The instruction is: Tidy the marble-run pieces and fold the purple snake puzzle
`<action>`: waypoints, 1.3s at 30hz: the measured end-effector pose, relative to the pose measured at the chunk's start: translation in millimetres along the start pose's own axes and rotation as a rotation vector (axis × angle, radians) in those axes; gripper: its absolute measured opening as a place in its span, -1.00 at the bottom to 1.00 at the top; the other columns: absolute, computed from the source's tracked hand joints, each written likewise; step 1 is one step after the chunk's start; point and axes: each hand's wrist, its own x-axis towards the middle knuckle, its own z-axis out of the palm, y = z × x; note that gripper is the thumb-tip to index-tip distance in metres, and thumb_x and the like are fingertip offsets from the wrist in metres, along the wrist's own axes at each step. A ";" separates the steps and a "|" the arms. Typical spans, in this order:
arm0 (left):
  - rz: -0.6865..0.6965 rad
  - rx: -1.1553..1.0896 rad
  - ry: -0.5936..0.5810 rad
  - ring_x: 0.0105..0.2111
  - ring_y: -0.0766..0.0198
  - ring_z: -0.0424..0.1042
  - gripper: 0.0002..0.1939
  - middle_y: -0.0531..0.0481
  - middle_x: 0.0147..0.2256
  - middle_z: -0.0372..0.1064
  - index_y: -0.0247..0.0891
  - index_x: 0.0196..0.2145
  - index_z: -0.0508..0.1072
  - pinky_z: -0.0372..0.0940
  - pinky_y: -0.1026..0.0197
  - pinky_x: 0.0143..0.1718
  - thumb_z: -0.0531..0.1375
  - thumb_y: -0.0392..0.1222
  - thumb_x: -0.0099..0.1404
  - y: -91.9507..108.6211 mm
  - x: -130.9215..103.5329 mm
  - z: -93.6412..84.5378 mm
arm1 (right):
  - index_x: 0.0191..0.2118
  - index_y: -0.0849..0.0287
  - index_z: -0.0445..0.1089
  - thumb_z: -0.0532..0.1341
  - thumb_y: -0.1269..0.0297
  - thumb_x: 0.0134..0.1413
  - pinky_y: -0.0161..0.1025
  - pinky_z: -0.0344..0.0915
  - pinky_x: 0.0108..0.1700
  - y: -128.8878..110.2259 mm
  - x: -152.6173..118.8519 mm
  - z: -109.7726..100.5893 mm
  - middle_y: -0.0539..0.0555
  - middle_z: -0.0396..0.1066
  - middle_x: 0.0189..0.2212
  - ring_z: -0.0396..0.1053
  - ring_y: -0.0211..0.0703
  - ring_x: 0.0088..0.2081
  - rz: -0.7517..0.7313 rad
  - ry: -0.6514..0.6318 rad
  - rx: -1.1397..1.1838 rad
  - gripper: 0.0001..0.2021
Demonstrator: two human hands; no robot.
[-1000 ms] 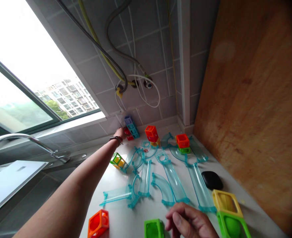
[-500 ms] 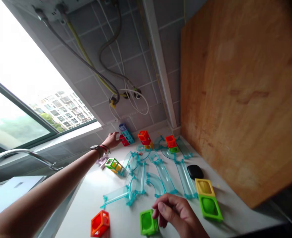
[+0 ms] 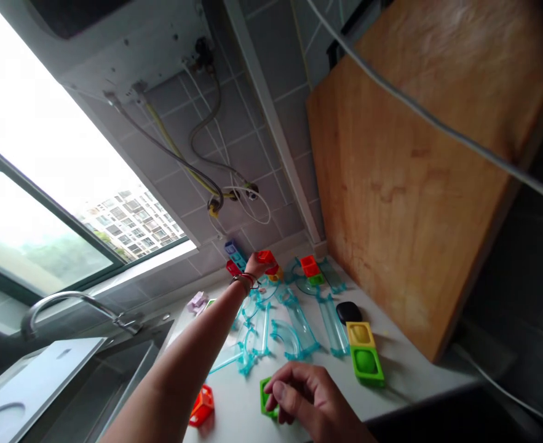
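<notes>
My left hand (image 3: 256, 266) reaches far across the counter. Its fingers close around the upper red cube block (image 3: 266, 258), which sits over a yellow block (image 3: 275, 276). Just left of that hand stand stacked blue blocks (image 3: 235, 254) and a red block (image 3: 232, 268). My right hand (image 3: 310, 397) is near the front, fingers curled in and thumb bent toward them, with nothing visible in them. It partly covers a green block (image 3: 265, 397); whether it touches that block I cannot tell. Clear teal track pieces (image 3: 299, 323) lie between the hands.
A red-orange block (image 3: 202, 406) is at front left. Yellow (image 3: 360, 334) and green (image 3: 366, 364) blocks lie right, beside a black rounded object (image 3: 348, 312). A red block on green (image 3: 310, 266) stands farther back. The large wooden board (image 3: 391, 184) borders the right; the sink (image 3: 133, 363) lies left.
My left hand has moved right, from the red block beside the blue stack to the red block over yellow. My right hand stays curled near the green block. The camera view has shifted.
</notes>
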 end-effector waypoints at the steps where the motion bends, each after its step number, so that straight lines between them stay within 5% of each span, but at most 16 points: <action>1: -0.015 0.001 0.012 -0.02 0.07 0.50 -0.62 -0.17 0.09 0.42 -0.27 0.14 0.43 0.47 -0.08 -0.03 0.25 -0.07 0.45 0.9 -1.8 4.5 | -0.19 0.26 0.56 0.29 -0.20 0.20 -0.22 0.31 -0.25 -2.3 -0.9 -1.2 0.17 0.57 -0.33 0.41 -0.17 -0.37 -0.010 -0.003 -0.005 -0.49; 5: -0.050 -0.007 0.054 -0.04 0.09 0.51 -0.63 -0.16 0.07 0.43 -0.28 0.13 0.43 0.48 -0.05 -0.05 0.25 -0.08 0.45 6.7 -12.0 2.5 | -0.19 0.25 0.55 0.28 -0.14 0.24 -0.21 0.32 -0.23 -8.1 -2.4 -8.0 0.15 0.55 -0.34 0.42 -0.16 -0.35 -0.037 0.022 0.002 -0.54; 10: 0.021 -0.103 0.101 -0.14 0.15 0.53 -0.68 -0.13 -0.02 0.48 -0.30 0.06 0.46 0.50 0.02 -0.13 0.26 -0.09 0.44 24.8 -33.7 -29.5 | -0.18 0.21 0.55 0.24 -0.08 0.29 -0.20 0.34 -0.24 -7.1 1.8 -13.2 0.14 0.53 -0.28 0.42 -0.12 -0.31 -0.088 0.101 -0.058 -0.60; 14: 0.105 -0.212 0.135 -0.22 0.19 0.56 -0.54 -0.06 -0.16 0.54 -0.27 -0.02 0.46 0.51 0.13 -0.18 0.45 -0.07 0.20 37.0 -61.4 -44.3 | -0.15 0.14 0.53 0.24 0.00 0.30 -0.16 0.39 -0.13 2.6 8.4 -15.1 0.18 0.47 -0.05 0.45 0.00 -0.10 -0.192 0.240 -0.168 -0.70; 19: 0.141 -0.357 0.109 -0.34 0.22 0.58 -0.44 0.00 -0.29 0.53 -0.27 -0.12 0.43 0.54 0.13 -0.26 0.51 0.03 0.02 44.5 -103.3 -39.1 | 0.05 0.07 0.45 0.28 0.03 0.25 -0.01 0.43 0.05 23.6 17.0 -20.0 0.21 0.38 0.14 0.45 0.11 0.06 -0.188 0.332 -0.114 -0.66; 28: 0.263 -0.431 0.092 0.02 0.04 0.57 -0.47 -0.20 0.06 0.53 -0.21 0.01 0.38 0.48 -0.01 0.06 0.46 -0.12 0.15 50.4 -183.0 -37.8 | 0.41 -0.08 0.09 0.33 0.10 0.25 0.17 0.18 0.33 33.4 20.8 -23.2 0.19 0.31 0.29 0.26 0.14 0.32 -0.183 0.293 0.168 -0.30; 33: 0.350 -0.373 -0.013 0.04 0.00 0.56 -0.43 -0.22 0.10 0.51 -0.18 0.04 0.38 0.50 0.00 0.03 0.47 -0.28 0.10 48.1 -229.5 -31.5 | 0.50 -0.18 -0.21 0.41 0.04 0.15 0.19 0.15 0.33 36.1 21.7 -21.2 0.18 0.36 0.24 0.32 0.12 0.29 -0.073 0.261 0.358 -0.01; 39: 0.552 -0.100 -0.148 0.13 -0.02 0.50 -0.42 -0.21 0.15 0.47 -0.12 0.10 0.39 0.44 -0.05 0.11 0.37 -0.44 0.15 44.6 -261.6 -32.3 | 0.42 -0.27 0.02 0.42 0.00 0.11 0.10 0.19 0.27 35.9 21.7 -16.7 0.09 0.28 0.30 0.25 0.07 0.33 0.013 0.208 0.463 -0.16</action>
